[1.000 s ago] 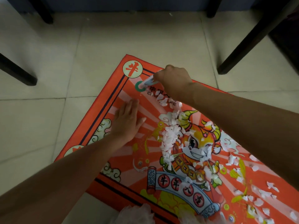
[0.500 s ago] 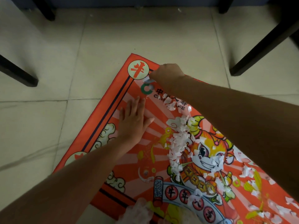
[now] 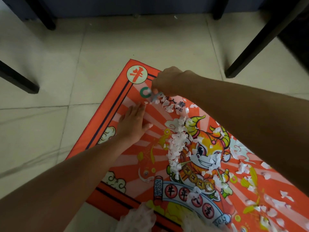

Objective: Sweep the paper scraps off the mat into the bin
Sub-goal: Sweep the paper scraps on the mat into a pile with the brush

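Note:
An orange-red mat with a cartoon ox lies on the tiled floor. White paper scraps run in a ridge down its middle, and more lie scattered at the right. My left hand lies flat on the mat near its far left corner, fingers straight. My right hand is curled round a small pale tool whose blurred tip touches the scraps near the green logo. A crumpled translucent bag, perhaps the bin's liner, shows at the bottom edge.
Dark furniture legs stand on the beige tiles: one at the left, one at the far left back, one slanting at the right. A dark wall or base runs along the top.
My right hand has drawn the tool from the mat's far corner back toward me into the top scraps. My left hand stays flat on the mat. The camera has shifted slightly.

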